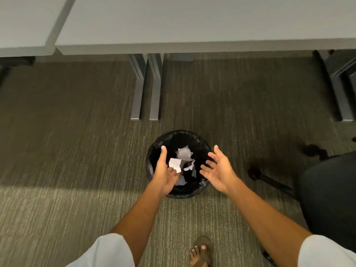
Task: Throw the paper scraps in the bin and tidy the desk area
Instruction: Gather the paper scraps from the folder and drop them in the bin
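A round black bin (202, 140) lined with a black bag stands on the carpet in front of me. Several white paper scraps (184, 152) lie or fall inside it. My left hand (163, 171) hovers over the bin's left rim with fingers spread; one white scrap (175, 164) touches its fingertips, and whether it is still held I cannot tell. My right hand (219, 171) hangs over the bin's right rim, palm up, fingers apart and holding nothing.
A grey desk (192, 27) runs across the top, with a second desk (25, 26) at the left and metal legs (146, 87) just beyond the bin. A black office chair (327, 193) stands at the right. My sandalled foot (201, 251) rests on the carpet below.
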Tool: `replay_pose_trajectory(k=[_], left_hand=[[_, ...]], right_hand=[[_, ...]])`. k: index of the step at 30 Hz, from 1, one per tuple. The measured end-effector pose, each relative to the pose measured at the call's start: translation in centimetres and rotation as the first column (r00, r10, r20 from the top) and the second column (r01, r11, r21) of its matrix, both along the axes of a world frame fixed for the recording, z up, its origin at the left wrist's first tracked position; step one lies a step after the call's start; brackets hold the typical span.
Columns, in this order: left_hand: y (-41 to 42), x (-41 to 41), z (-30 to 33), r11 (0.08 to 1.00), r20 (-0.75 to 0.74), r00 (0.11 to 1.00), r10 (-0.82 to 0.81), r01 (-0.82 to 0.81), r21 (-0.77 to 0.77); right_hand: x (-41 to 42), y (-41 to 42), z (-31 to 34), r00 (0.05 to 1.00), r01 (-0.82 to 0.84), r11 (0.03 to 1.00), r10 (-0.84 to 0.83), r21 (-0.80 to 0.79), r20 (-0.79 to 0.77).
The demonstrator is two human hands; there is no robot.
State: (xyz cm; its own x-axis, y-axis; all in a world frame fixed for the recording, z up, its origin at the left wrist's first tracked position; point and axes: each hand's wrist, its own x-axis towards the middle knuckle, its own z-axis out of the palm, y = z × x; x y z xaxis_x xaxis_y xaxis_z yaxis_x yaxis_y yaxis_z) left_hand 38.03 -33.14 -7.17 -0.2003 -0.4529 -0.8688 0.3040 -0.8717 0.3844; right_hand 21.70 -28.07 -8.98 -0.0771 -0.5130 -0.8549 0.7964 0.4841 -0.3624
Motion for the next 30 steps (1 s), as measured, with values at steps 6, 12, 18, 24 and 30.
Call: replay_pose_trajectory(k=[6, 12, 18, 24, 30], left_hand=[[1.6, -1.8, -0.1, 0.996, 0.046, 0.997, -0.058, 0.055, 0.064], [7.1, -10.3, -1.4, 0.873, 0.291, 0.834, -0.468, 0.488, 0.006], [13.9, -20.7, -0.8, 0.334, 0.686, 0.427, -0.589, 0.902, -0.274], [22.5, -31.9, 2.6, -0.168, 0.816, 0.223, -0.533, 0.917, -0.361], [29.3, -37.8, 4.3, -0.54, 0.923, -0.057, -0.379, 0.824, -0.171]], right_hand=[[-3.5, 4.0, -0.4, 0.98, 0.142, 0.99, -0.138, -0.017, 0.146], [-8.6, 9.7, 0.9, 0.961, 0.245, 0.969, -0.236, -0.042, 0.145], [-17.6, 16.9, 5.0, 0.937, 0.325, 0.944, -0.329, -0.054, -0.115], [-28.9, 29.4, 9.6, 0.686, 0.481, 0.873, -0.319, 0.078, -0.654], [-35.5, 41.4, 8.9, 0.453, 0.521, 0.803, 0.03, 0.291, -0.891]])
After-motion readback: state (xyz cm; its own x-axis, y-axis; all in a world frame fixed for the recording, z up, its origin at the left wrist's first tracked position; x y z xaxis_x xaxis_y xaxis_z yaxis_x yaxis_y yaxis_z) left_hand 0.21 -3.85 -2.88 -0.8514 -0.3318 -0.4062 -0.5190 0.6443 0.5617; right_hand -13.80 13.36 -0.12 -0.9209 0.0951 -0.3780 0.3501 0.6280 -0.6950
